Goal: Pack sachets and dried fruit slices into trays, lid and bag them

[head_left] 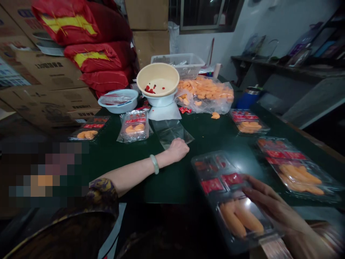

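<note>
My left hand (176, 149), with a pale green bangle (154, 164) on its wrist, rests curled on the edge of a flat transparent plastic bag (168, 132) on the dark green table (215, 144). My right hand (275, 205), blurred, lies with outstretched fingers on a transparent plastic tray (223, 187) holding orange strips and red packets. A similar tray (295, 169) sits to its right. Farther off are several sealed packs (133, 126) of orange pieces. A bag of orange pieces (205, 94) lies beside a cream bowl (157, 80) with red bits inside.
A blue-rimmed white basin (118, 101) and a white plastic basket (178, 66) stand at the table's far end. Red sacks (88, 57) and cardboard boxes (48, 72) are stacked at left. A blue flask (248, 98) stands near the right edge.
</note>
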Action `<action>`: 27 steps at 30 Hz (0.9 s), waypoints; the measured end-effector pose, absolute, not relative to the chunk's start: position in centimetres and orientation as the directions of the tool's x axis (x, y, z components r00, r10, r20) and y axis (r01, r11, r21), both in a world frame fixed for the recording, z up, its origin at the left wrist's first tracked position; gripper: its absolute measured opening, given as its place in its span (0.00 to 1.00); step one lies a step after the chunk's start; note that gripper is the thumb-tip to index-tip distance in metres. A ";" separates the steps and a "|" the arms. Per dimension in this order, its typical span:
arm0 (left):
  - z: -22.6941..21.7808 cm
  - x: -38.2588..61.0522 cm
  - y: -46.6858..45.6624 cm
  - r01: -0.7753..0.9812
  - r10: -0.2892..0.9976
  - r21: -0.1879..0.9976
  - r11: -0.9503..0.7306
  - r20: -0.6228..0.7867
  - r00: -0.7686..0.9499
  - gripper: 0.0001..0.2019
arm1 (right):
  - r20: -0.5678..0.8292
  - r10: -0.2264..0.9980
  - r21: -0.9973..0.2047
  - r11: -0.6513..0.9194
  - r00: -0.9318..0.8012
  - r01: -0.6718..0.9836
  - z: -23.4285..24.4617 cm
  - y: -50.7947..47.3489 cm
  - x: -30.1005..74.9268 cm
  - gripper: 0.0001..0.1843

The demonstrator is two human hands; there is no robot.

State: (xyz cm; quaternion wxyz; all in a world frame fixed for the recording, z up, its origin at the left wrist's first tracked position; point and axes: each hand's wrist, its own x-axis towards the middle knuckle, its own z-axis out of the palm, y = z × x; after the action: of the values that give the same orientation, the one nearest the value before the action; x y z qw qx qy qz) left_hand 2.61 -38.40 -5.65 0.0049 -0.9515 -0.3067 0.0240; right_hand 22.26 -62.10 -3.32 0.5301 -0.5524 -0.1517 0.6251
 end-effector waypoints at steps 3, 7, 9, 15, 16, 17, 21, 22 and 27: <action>-5.8 2.7 -38.0 0.595 0.595 -0.035 -0.803 -0.023 0.803 0.11 | -0.463 0.886 -0.779 -0.428 -0.041 -0.459 -3.3 -61.9 20.4 0.16; -5.5 2.1 -37.0 0.629 0.629 -0.029 -0.777 -0.009 0.777 0.13 | -0.400 0.881 -0.788 -0.471 -0.253 -0.397 -4.1 -60.8 19.1 0.16; -5.2 1.8 -36.7 0.638 0.638 -0.009 -0.770 -0.027 0.770 0.12 | -0.398 0.863 -0.803 -0.492 -0.310 -0.338 -4.5 -60.1 18.8 0.19; -5.1 0.9 -37.6 0.674 0.672 0.078 -0.734 -0.053 0.738 0.14 | -0.374 0.861 -0.838 -0.473 -0.343 -0.273 -4.5 -58.8 18.5 0.19; -5.2 0.7 -37.9 0.658 0.656 0.105 -0.746 -0.053 0.753 0.15 | -0.376 0.862 -0.839 -0.473 -0.340 -0.270 -4.4 -58.8 18.5 0.19; -5.2 0.3 -38.1 0.623 0.623 0.139 -0.770 -0.048 0.781 0.16 | -0.381 0.861 -0.838 -0.476 -0.337 -0.268 -4.4 -58.9 18.6 0.19; -4.7 -1.2 -39.0 0.396 0.401 0.205 -0.895 -0.020 0.916 0.13 | -0.397 0.865 -0.836 -0.479 -0.307 -0.268 -4.5 -59.5 19.0 0.19; -4.4 -1.5 -39.3 0.372 0.373 0.190 -0.909 -0.029 0.927 0.13 | -0.399 0.868 -0.837 -0.477 -0.297 -0.269 -4.5 -59.8 19.2 0.18; -2.5 -1.4 -40.7 0.568 0.550 0.123 -0.814 -0.152 0.821 0.08 | -0.418 0.860 -0.833 -0.491 -0.293 -0.254 -4.6 -61.0 19.6 0.18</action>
State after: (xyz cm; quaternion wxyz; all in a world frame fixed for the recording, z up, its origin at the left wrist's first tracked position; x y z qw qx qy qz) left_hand -1.37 -40.67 -2.49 -0.0818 -0.9507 -0.2941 0.0547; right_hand 19.59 -60.97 -4.60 0.3803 -0.4570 -0.3313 0.7327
